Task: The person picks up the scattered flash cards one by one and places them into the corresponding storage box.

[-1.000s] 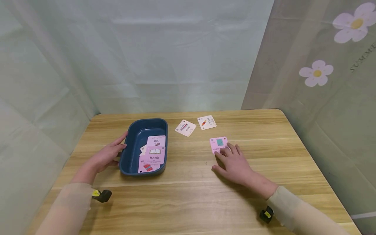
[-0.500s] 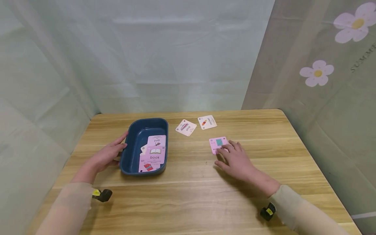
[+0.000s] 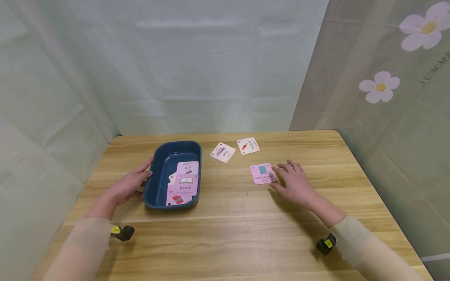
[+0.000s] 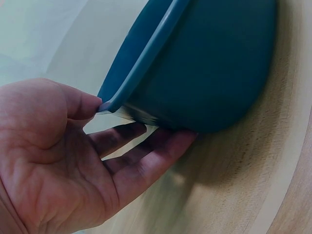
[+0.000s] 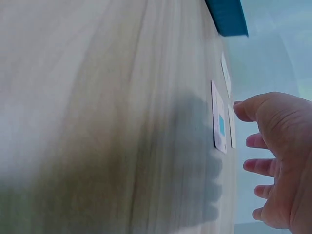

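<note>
Currently, a pink flashcard [image 3: 262,174] lies face-up on the tabletop [image 3: 225,242].
Its corners are rounded, with teal artwork and dark lettering. The right hand [image 3: 296,183] hovers just beside it, fingers loose, grasping nothing; the left hand [image 3: 127,186] grips a blue tray [image 3: 159,181] by its edge.

Head view softly lit — faint sheen on the table [image 3: 242,242]; right wrist view hazy, shadowed.

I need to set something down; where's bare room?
Bare: near middle, between the sleeves, and between the right hand and the table's right edge. Crowded: left, at the blue tray; centre and back, around the ship card, rocket card and pink card.
</note>
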